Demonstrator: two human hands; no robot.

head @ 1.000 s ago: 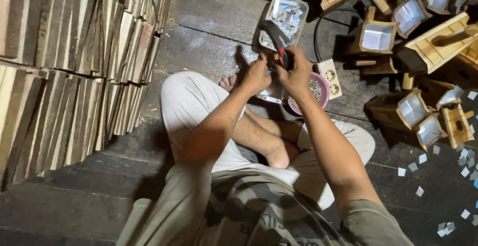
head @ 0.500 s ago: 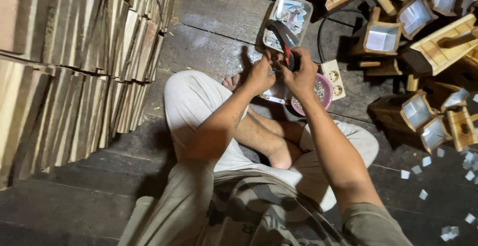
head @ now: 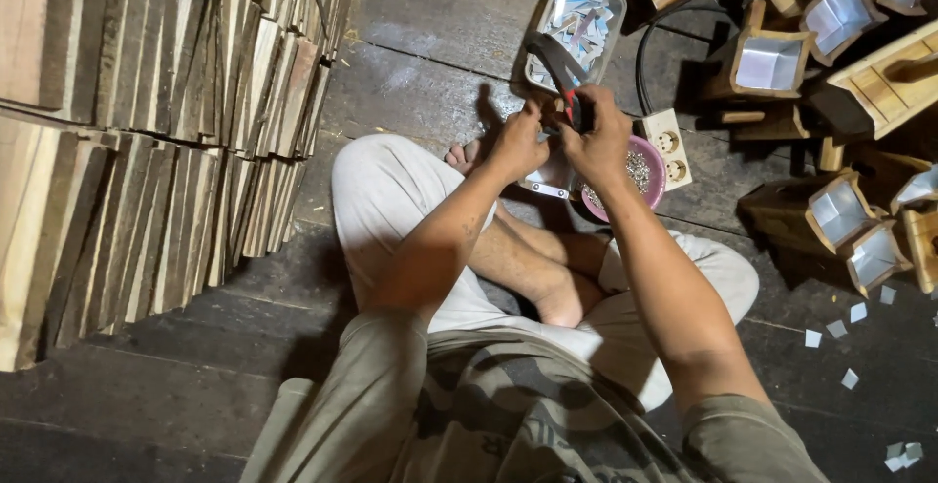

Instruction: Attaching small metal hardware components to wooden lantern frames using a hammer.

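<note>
the person sits cross-legged on the dark floor (head: pixel 430 63), both hands raised together in front of the knees. the right hand (head: pixel 598 141) is closed around a red-handled tool (head: pixel 570 104), pliers or snips by the look of the dark jaws that rise from the fist toward the upper left. the left hand (head: pixel 516 141) is pinched shut on something small right beside the tool's handles; the piece itself is too small to make out. the step in hand looks like cutting or crimping a small part held between the two grips. the next move would call for a steady left pinch while the right squeezes the handles, with the fingertips kept off the blades.

the work sits just above a pink bowl (head: pixel 653 178) of tiny metal bits, which lies under the right wrist. a clear plastic tub (head: pixel 576 26) of shiny cut pieces stands just beyond the hands, and a white power strip (head: pixel 668 147) lies beside the bowl. wooden boxes with silver lining (head: pixel 770 61) crowd the right, and stacked wooden slats (head: pixel 147 131) fill the left.
</note>
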